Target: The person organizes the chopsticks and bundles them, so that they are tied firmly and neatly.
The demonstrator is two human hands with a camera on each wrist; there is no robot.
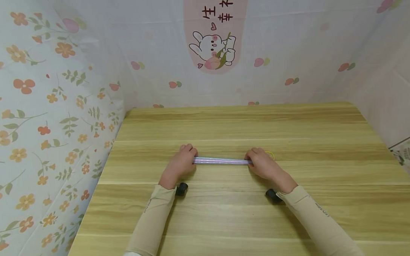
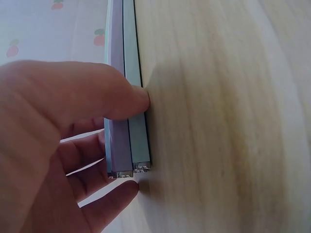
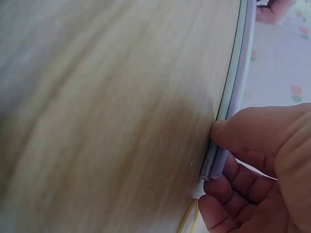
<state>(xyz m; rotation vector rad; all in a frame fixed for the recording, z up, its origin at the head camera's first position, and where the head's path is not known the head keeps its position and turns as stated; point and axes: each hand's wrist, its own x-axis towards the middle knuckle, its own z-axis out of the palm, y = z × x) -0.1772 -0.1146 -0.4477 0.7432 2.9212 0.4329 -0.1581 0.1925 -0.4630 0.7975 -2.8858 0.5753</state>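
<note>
A flat bundle of long slim pastel sticks, purple and pale green, spans between the two hands above the wooden table. My left hand pinches its left end. In the left wrist view, the thumb lies across the sticks, whose silvery cut ends stick out below it; the fingers are behind. At the other end, my right hand grips the bundle between thumb and fingers. The right wrist view shows the sticks' ends just past that thumb. Their exact kind cannot be told.
A thin yellow loop, like a rubber band, lies beside the right hand on the wooden table. A printed cloth hangs behind the table, and a floral one along the left. Black wrist cameras sit under both forearms.
</note>
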